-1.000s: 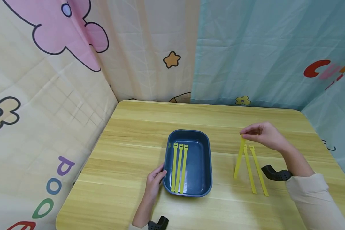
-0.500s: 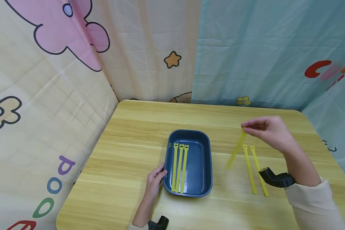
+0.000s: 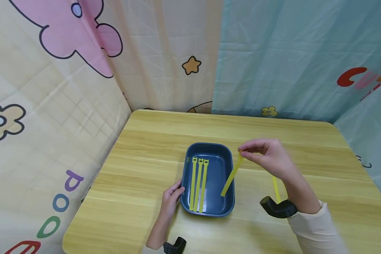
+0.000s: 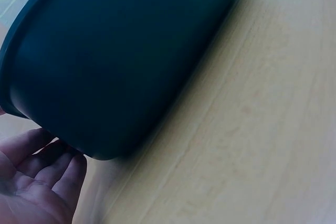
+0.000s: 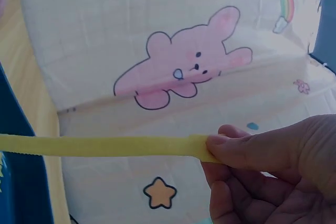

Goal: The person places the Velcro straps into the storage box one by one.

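My right hand (image 3: 268, 157) pinches a yellow cable tie (image 3: 231, 177) by its wider head, between thumb and fingers. The strap slants down to the left, over the right side of a blue tray (image 3: 216, 176). In the right wrist view, the same cable tie (image 5: 115, 146) stretches leftward from my thumb. Three similar yellow cable ties (image 3: 198, 187) lie side by side along the tray's left half, heads at the far end. My left hand (image 3: 172, 201) grips the tray's left rim, thumb on top; from the left wrist, the fingers (image 4: 68, 179) show against its outer wall.
More yellow cable tie (image 3: 275, 187) lies on the table right of the tray, partly hidden by my right forearm and the black wrist camera (image 3: 278, 208). A wooden table (image 3: 130, 176) carries everything. Printed curtains (image 3: 273, 53) stand behind and left of it.
My right hand has lifted the cable tie from beside the others on the table and carried it left to the tray. The left hand stays on the rim.
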`<state>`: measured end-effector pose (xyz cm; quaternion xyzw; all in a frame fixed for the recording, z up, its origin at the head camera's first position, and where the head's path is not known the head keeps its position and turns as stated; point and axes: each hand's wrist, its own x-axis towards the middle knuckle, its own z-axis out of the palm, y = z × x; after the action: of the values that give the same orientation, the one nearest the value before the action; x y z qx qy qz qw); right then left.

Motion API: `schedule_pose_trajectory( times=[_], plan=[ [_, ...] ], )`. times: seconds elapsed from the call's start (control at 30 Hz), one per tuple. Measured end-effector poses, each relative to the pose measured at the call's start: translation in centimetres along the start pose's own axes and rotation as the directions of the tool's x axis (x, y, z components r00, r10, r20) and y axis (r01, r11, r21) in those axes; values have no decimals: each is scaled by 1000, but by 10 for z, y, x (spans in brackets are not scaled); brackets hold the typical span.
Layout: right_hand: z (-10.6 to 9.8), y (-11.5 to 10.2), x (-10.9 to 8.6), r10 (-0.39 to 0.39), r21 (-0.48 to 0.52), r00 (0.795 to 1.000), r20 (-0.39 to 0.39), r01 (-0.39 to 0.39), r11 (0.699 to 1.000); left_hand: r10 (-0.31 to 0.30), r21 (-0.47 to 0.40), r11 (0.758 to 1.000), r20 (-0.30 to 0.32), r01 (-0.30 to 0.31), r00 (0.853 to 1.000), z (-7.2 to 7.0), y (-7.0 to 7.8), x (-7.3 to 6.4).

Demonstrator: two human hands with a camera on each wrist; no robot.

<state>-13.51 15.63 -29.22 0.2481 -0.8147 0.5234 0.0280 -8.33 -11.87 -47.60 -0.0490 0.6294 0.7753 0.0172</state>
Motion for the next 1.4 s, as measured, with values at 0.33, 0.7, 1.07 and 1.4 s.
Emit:
schedule_pose_trajectory(
  times=[0.33, 0.7, 1.07, 1.4],
  plan=[
    [42, 20, -9, 54, 46, 996, 74, -57, 997, -14, -7, 1000, -11, 14, 1000, 1, -1, 1],
    [61, 27, -13, 52, 66, 995, 90, -58, 996, -7, -11, 1000, 1, 7, 1000, 0, -1, 1],
    [68, 56, 11, 217, 0, 976, 32, -217, 976, -3, -2, 1000, -6, 3, 1000, 0, -3, 2],
    [80, 87, 36, 223, -104, 975, 7, -221, 970, -2, -16, 1000, -13, 2, 1000, 0, -2, 2]
  ],
)
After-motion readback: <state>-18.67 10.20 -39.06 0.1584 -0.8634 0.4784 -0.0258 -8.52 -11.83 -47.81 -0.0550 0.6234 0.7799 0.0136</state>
